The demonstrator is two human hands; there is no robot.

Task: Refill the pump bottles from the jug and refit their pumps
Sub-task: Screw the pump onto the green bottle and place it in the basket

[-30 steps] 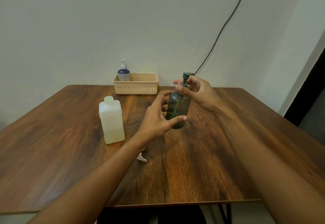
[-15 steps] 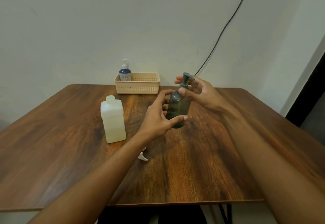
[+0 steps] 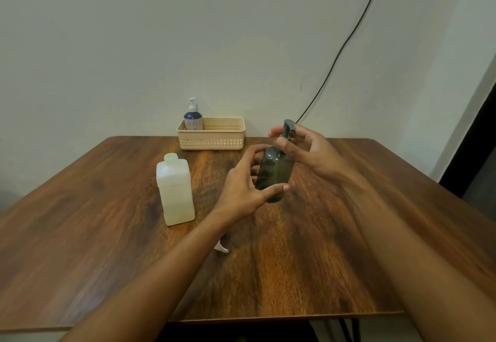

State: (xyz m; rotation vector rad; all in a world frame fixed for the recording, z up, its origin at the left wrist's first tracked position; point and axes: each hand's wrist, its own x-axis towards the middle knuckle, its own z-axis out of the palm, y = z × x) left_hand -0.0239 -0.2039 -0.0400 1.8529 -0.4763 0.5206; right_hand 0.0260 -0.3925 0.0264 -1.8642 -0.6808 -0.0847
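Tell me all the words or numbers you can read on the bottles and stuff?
None can be read.
Blue bottle in the basket: its label has dots and a red mark, too blurred to read.
Green bottle, white jug: no writing shows.

white pump (image 3: 221,248): mostly hidden under the left forearm, only its tip showing
blue bottle (image 3: 192,120): label too small to read
green bottle (image 3: 273,174): collar covered by right fingers (image 3: 285,143)
tabletop (image 3: 80,234): near corners cut off
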